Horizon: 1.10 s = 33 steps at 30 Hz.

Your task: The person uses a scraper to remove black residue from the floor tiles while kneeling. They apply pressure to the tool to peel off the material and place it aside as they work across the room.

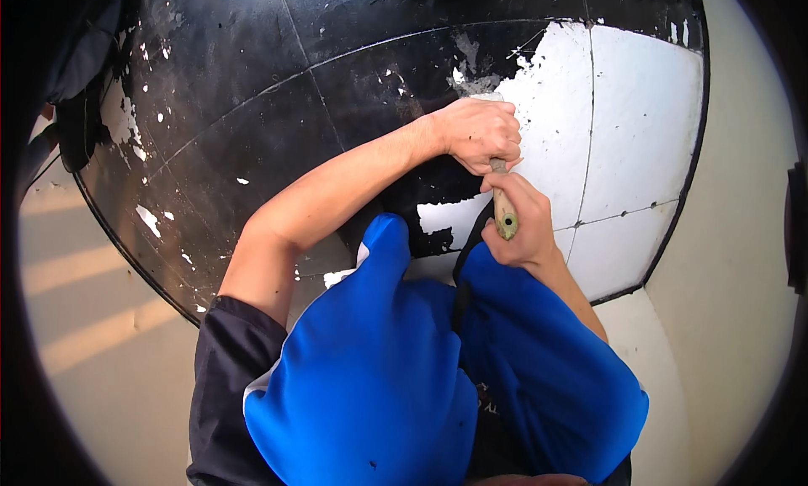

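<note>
My left hand [480, 137] is closed over the upper part of a scraper [505, 204], at the edge of a ragged patch of flaking black coating [295, 132]. My right hand [526, 221] grips the scraper's pale handle, which has a hole in its end. The blade is mostly hidden under my left fingers, against the gridded surface, where white [623, 124] shows on the right and black covers the left and top. Small white flecks dot the black. Blue fabric [362, 368] lies below my hands, over my lower body.
Dark objects [76, 82], too unclear to name, sit at the upper left beside the black surface. A dark curved rim [135, 267] borders the surface. Beige surfaces [732, 276] lie to the left and right, and a dark item [794, 225] is at the far right edge.
</note>
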Motion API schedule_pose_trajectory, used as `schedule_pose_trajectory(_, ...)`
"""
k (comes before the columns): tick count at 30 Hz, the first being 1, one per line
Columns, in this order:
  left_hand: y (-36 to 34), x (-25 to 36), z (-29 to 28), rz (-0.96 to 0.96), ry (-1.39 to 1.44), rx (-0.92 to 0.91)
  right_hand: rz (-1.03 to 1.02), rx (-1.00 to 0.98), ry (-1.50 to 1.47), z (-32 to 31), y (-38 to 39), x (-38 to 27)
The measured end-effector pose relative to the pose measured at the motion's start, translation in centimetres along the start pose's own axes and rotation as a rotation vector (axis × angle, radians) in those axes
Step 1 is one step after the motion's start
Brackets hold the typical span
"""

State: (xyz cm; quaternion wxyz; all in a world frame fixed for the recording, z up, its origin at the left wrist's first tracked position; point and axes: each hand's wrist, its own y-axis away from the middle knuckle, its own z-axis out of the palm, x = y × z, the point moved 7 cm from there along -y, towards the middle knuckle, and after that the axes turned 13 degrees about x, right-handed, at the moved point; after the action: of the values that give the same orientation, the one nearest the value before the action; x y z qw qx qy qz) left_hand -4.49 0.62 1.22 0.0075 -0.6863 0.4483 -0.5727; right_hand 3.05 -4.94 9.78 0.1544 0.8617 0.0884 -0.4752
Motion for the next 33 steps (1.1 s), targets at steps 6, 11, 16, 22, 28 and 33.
schedule_pose_trajectory(6, 1.1, 1.3, 0.7, -0.033, 0.017, 0.046, 0.020, -0.061, 0.031, -0.2, 1.3, -0.7)
schedule_pose_trajectory(11, 0.6, 0.6, 0.2, -0.024, 0.008, 0.051, -0.043, 0.034, -0.041, -0.3, 0.2, -0.7)
schedule_pose_trajectory(16, 1.8, 2.0, 1.4, 0.007, -0.044, -0.013, 0.006, -0.071, 0.016, 0.5, 2.3, -0.1)
schedule_pose_trajectory(22, 0.1, -1.1, -1.4, 0.004, -0.088, -0.038, 0.010, 0.020, -0.003, 0.4, -1.4, -0.1)
schedule_pose_trajectory(28, 1.0, 1.0, 0.2, -0.057, 0.014, 0.046, 0.043, -0.041, -0.009, 0.0, 0.4, -0.1)
schedule_pose_trajectory(33, 1.7, 1.7, 0.7, -0.104, 0.015, 0.082, 0.071, -0.084, 0.003, -0.1, 1.1, -0.6)
